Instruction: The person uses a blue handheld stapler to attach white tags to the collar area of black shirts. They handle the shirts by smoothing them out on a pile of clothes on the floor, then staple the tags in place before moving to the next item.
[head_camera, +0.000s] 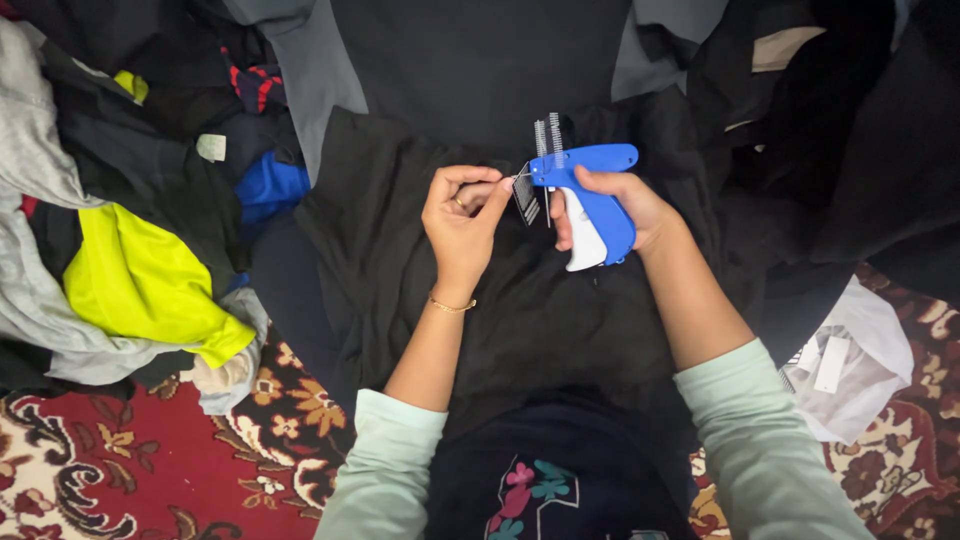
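My right hand (625, 205) grips a blue and white tagging gun (592, 190), its needle pointing left. A strip of plastic fasteners stands up from the top of the gun. A small dark paper tag (526, 195) hangs at the needle tip. My left hand (462, 222) pinches a fold of the black garment (400, 250) right at the needle, beside the tag. The garment lies spread over my lap and the floor in front of me.
A heap of clothes lies at the left, with a neon yellow piece (140, 280), grey fabric and a blue piece (270, 185). Dark garments fill the back and right. A white plastic bag with tags (850, 365) rests on the red patterned carpet (120, 470).
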